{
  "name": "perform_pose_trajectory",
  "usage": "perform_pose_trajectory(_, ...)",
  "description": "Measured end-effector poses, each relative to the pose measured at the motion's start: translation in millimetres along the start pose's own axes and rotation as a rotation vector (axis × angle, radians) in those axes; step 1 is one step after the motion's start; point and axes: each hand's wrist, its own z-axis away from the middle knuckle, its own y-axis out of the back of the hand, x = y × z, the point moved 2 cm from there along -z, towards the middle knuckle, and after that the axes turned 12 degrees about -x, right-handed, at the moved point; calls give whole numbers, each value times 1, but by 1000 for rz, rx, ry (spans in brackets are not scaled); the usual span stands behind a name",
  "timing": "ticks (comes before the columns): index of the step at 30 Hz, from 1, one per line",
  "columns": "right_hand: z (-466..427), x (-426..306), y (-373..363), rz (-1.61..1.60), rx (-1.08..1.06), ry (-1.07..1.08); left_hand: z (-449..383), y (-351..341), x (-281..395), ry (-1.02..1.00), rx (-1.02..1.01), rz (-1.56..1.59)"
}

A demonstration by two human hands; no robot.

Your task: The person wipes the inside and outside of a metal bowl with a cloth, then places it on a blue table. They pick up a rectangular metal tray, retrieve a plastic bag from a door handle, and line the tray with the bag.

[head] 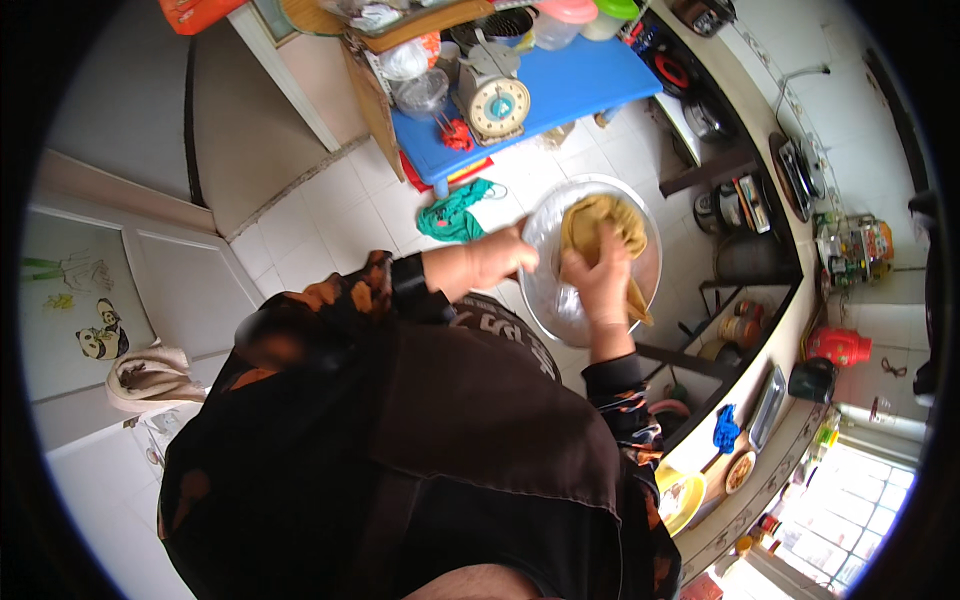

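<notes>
A large round metal basin (542, 300) is in front of me, its inside shiny. In it lies a bunched yellowish-brown cloth (585, 217), one end of which reaches the basin's rim at the lower right. My right hand (604, 274) is on the cloth, its fingers over the folds and the thumb to the left; it looks slightly blurred. At the basin's left rim, my left hand (506, 255) is closed on the edge, and its fingertips are partly hidden.
Beyond the basin stands a blue table (570, 75) with a dial scale (495, 105). A green bag (457, 214) lies on the tiled floor (360, 217). Along the right runs a counter (806, 292) with open shelves below. A white towel (154, 375) hangs at the left.
</notes>
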Motion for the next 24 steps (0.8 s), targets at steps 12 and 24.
perform_pose_trajectory(12,27,38,4,-11,-291,25,18,2,6,-41,35,-170)
perform_pose_trajectory(24,8,-8,-25,-432,-685,232,14,6,-4,58,43,-100)
